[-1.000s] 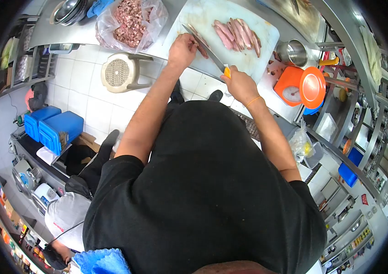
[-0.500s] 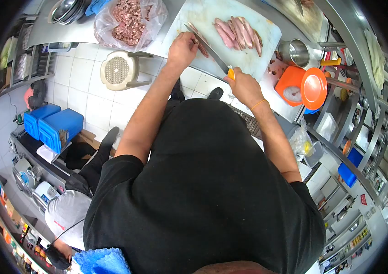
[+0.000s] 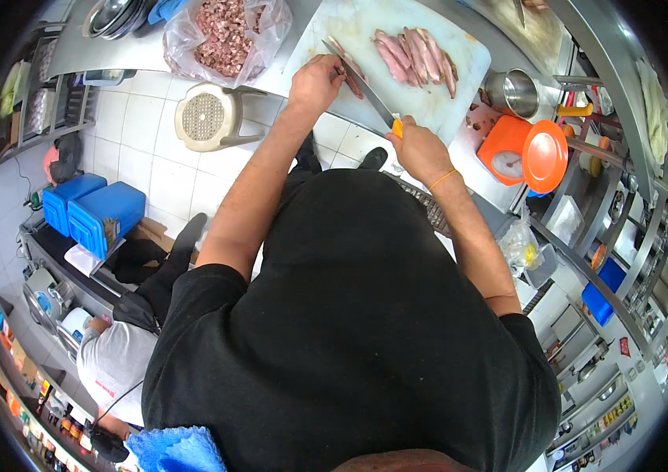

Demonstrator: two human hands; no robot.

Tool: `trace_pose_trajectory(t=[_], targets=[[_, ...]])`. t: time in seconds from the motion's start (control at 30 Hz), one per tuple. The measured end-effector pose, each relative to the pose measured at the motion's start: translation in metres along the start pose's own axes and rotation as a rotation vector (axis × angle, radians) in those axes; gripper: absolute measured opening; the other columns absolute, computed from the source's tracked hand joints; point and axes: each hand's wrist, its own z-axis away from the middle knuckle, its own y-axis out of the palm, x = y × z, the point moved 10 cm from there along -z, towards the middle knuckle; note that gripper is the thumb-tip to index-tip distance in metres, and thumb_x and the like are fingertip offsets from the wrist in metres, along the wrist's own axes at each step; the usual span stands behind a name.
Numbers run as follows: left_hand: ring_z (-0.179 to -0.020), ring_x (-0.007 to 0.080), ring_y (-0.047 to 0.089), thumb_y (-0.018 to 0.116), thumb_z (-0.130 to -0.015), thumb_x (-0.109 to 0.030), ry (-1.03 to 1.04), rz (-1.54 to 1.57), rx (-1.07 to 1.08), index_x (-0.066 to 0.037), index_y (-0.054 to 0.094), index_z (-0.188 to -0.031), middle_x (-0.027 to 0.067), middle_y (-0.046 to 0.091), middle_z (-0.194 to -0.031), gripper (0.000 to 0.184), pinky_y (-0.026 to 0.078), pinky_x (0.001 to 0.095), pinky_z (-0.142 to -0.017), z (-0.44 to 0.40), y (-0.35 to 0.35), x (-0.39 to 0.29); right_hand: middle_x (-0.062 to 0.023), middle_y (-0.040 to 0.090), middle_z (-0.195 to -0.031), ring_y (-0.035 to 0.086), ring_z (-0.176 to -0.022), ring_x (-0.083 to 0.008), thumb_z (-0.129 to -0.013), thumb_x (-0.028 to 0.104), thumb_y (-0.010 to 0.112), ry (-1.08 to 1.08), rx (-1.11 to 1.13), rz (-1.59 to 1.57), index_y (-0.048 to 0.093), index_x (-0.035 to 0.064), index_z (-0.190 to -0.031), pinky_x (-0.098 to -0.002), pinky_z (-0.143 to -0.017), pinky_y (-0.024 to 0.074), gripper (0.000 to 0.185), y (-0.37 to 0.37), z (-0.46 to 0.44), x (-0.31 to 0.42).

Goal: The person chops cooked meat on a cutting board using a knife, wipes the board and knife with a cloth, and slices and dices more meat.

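Note:
My right hand (image 3: 422, 153) is closed round the yellow handle of a long kitchen knife (image 3: 371, 97). Its blade runs diagonally across the left part of a white cutting board (image 3: 444, 110), with the tip pointing away from me. Beside the blade, my left hand (image 3: 316, 85) has its fingers bent and pressed together on a strip of meat (image 3: 347, 57); the fingertips partly hide it. Farther right on the board lies a pile of several pale pink meat strips (image 3: 420, 55).
Left of the board, a clear plastic bag (image 3: 271, 47) holds diced meat. At right are a steel pot (image 3: 513, 93), an orange scale (image 3: 499, 145) and an orange plate (image 3: 546, 157). A stool (image 3: 208, 116) stands on the floor. Another person (image 3: 117, 366) is behind me, left.
The board and counter items sit slightly farther right in view. Both hands keep nearly the same pose, with the knife still beside the left fingers. The other person's hand now shows near a white container.

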Motion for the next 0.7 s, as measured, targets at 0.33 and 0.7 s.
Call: trace_pose_trajectory(t=[0.33,0.7], targets=[[-0.097,0.0340,0.073,0.081,-0.086,-0.013,-0.005,0.019,0.041,-0.008,0.072,-0.104,0.0103,0.075,-0.104,0.020,0.059,0.0464,-0.086,-0.003,0.001,0.002,-0.0288,0.075,-0.091,0.074,-0.089,-0.0480,-0.105,0.036,0.064,-0.006,0.006,-0.013,0.057,-0.0049,-0.117,-0.0568,-0.078,0.0586,0.043,0.008,-0.012,0.005],[-0.093,0.0325,0.075,0.081,-0.087,-0.014,0.047,-0.024,0.046,-0.008,0.072,-0.104,0.0106,0.076,-0.100,0.020,0.060,0.0444,-0.084,-0.007,0.002,0.004,-0.0297,0.074,-0.091,0.073,-0.087,-0.0495,-0.106,0.036,0.063,0.035,0.000,-0.086,0.056,-0.0067,-0.117,-0.0572,-0.079,0.0582,0.044,0.033,-0.037,0.007]])
